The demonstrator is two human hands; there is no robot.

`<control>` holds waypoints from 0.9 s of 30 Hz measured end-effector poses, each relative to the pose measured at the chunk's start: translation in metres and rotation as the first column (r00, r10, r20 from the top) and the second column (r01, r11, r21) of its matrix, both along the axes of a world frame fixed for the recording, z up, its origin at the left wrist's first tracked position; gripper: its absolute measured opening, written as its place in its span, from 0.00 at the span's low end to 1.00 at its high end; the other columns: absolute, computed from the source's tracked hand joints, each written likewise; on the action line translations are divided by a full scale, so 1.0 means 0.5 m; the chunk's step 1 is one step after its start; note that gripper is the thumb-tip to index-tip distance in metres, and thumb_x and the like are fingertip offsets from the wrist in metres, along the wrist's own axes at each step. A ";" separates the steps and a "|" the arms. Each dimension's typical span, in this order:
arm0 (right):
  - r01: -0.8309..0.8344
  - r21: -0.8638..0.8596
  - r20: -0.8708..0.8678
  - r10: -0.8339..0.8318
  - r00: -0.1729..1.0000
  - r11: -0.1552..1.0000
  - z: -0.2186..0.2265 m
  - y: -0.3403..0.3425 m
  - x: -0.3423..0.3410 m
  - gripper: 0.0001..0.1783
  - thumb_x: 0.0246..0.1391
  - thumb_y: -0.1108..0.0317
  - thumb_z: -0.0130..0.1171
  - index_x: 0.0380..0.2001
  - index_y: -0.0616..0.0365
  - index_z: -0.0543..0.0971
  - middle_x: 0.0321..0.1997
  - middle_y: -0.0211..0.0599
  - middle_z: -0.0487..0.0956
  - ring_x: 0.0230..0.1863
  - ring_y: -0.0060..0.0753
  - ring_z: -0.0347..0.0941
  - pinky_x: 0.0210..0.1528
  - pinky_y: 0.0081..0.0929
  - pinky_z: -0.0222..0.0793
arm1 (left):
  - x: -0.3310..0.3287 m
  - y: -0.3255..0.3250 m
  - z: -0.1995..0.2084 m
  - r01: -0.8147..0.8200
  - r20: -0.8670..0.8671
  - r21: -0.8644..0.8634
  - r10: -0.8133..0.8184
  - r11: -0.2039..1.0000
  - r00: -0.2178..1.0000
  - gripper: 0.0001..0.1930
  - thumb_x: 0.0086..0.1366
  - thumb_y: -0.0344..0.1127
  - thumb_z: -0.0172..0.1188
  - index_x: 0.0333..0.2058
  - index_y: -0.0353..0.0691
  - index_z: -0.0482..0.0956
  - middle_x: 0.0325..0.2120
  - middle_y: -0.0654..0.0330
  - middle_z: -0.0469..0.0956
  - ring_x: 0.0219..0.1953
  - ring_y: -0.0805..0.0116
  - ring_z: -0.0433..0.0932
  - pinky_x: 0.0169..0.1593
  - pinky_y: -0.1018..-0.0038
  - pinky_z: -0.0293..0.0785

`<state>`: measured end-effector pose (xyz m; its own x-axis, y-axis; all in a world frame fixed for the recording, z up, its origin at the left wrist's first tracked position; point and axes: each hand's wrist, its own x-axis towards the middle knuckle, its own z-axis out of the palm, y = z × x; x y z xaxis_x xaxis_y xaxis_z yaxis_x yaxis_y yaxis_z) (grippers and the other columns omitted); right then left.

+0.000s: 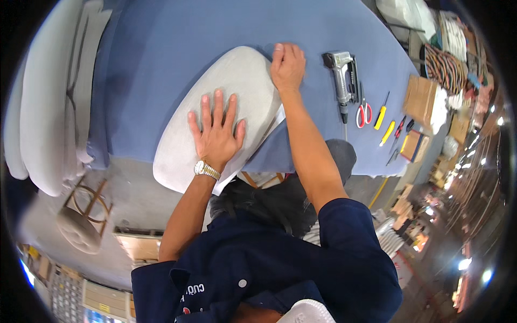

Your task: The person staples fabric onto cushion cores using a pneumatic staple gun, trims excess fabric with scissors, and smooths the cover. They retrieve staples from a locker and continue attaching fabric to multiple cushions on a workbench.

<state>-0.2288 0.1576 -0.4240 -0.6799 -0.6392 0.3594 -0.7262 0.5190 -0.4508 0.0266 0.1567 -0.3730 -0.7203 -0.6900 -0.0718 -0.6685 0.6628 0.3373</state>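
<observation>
A pale grey upholstered cushion point(237, 75), long and rounded, lies at a slant on the blue-covered table point(145, 32), its near end reaching past the front edge. My left hand point(216, 134) rests flat on its upper face with fingers spread; a metal watch point(207, 170) is on that wrist. At the cushion's far right edge is my right hand point(288, 67), fingers curled down and closed against the rim and tabletop. Whatever those fingertips hold is hidden. A loose light flap of fabric point(273, 125) shows along the cushion's right side, beside my right forearm.
Right of my arm lie a staple gun point(340, 81) with its hose, red-handled scissors point(364, 114), a yellow screwdriver point(381, 114), a yellow cutter point(387, 133) and other small tools. Grey padded pieces point(51, 97) stack at left. A stool point(81, 229) and cardboard box point(420, 99) stand around.
</observation>
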 end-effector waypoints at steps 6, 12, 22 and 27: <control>0.071 -0.107 0.388 -0.024 0.921 0.992 -0.002 0.023 -0.066 0.17 0.66 0.56 0.57 0.31 0.56 0.83 0.34 0.39 0.79 0.37 0.48 0.75 0.40 0.44 0.70 | 0.003 -0.012 0.002 0.050 -0.002 -0.063 -0.050 0.997 0.999 0.33 0.71 0.54 0.52 0.72 0.52 0.65 0.76 0.55 0.53 0.79 0.49 0.42 0.74 0.41 0.27; 0.017 -0.241 0.267 0.049 0.962 0.970 -0.027 0.094 -0.075 0.14 0.63 0.57 0.62 0.33 0.57 0.84 0.32 0.37 0.79 0.35 0.41 0.76 0.39 0.38 0.72 | -0.006 -0.013 -0.006 0.051 -0.006 -0.143 -0.052 0.988 0.999 0.32 0.72 0.53 0.52 0.71 0.49 0.66 0.76 0.53 0.53 0.79 0.49 0.43 0.75 0.41 0.28; 0.081 -0.026 0.208 -0.074 0.975 0.996 -0.018 0.139 -0.010 0.18 0.62 0.56 0.60 0.23 0.55 0.79 0.27 0.37 0.77 0.34 0.44 0.73 0.40 0.44 0.66 | 0.181 -0.134 0.023 -0.423 -0.120 0.376 0.496 0.824 0.860 0.27 0.71 0.50 0.61 0.55 0.30 0.79 0.49 0.42 0.82 0.52 0.50 0.82 0.54 0.62 0.77; 0.109 0.003 0.134 -0.109 0.985 0.994 -0.013 0.135 -0.011 0.23 0.66 0.53 0.56 0.20 0.55 0.80 0.23 0.37 0.77 0.28 0.41 0.73 0.36 0.41 0.63 | 0.135 -0.193 0.063 -0.270 0.199 0.416 0.203 0.868 0.959 0.40 0.61 0.63 0.69 0.50 0.24 0.80 0.36 0.45 0.86 0.39 0.58 0.86 0.45 0.63 0.81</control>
<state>-0.2341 0.2251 -0.4307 -0.7878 -0.5571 0.2627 -0.5981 0.5898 -0.5426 0.0942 0.0604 -0.3414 -0.4978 -0.7126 -0.4944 -0.8499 0.2873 0.4418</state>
